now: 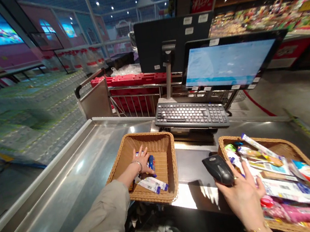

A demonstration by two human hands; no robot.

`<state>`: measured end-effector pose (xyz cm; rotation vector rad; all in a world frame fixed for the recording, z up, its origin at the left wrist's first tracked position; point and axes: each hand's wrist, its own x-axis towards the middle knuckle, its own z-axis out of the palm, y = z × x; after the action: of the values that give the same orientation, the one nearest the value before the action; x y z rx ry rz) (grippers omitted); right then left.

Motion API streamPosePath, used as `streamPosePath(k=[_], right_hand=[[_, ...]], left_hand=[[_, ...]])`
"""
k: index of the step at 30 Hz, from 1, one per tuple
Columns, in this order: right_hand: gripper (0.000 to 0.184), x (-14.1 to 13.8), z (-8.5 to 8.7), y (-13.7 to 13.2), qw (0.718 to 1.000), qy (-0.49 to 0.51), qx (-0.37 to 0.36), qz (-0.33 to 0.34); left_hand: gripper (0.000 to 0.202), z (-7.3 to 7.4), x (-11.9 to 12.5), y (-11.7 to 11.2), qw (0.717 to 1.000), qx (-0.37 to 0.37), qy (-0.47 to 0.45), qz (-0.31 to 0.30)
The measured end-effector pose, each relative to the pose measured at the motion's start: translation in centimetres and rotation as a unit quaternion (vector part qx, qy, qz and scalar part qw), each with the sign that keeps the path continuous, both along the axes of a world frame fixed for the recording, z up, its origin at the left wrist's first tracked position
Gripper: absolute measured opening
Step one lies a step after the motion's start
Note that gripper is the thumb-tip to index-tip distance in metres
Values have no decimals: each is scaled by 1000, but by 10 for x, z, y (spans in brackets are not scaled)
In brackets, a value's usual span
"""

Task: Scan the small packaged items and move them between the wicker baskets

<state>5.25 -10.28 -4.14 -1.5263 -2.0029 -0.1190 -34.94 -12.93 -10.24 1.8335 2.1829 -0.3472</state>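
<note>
My left hand reaches into the left wicker basket, fingers spread and palm down over a blue packet. Whether it touches the packet is hard to tell. White and blue slim packets lie on the bottom of that basket beside my hand. On the right, my right hand grips a black barcode scanner between thumb and index finger, its other fingers stretched out. This hand is at the left side of the right wicker basket, which holds several wrapped snacks and a pink bottle.
A black keyboard stands behind the baskets on the metal counter. Beyond it are a lit screen and the back of another monitor. A metal cart stands behind the counter, and stacked bottle packs are at the left.
</note>
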Motion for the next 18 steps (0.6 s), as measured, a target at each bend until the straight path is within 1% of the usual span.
streamPosePath(k=[3, 5, 10, 14, 16, 18], right_hand=[[38, 3, -2, 1, 1000, 5, 10, 4], [40, 4, -4, 1, 1000, 6, 11, 9], [43, 7, -4, 2, 1000, -3, -1, 14], [42, 9, -3, 1, 1000, -6, -14, 15], [43, 11, -3, 1, 1000, -5, -20, 10], [45, 12, -2, 1, 1000, -5, -29, 4]], left_hand=[[82, -3, 9, 8, 999, 39, 21, 19], [75, -4, 15, 15, 997, 54, 36, 29], [72, -12, 31, 34, 993, 66, 77, 65], [69, -19, 42, 42, 990, 66, 90, 90], [62, -19, 44, 44, 989, 67, 86, 98], [57, -14, 44, 44, 990, 73, 74, 98]])
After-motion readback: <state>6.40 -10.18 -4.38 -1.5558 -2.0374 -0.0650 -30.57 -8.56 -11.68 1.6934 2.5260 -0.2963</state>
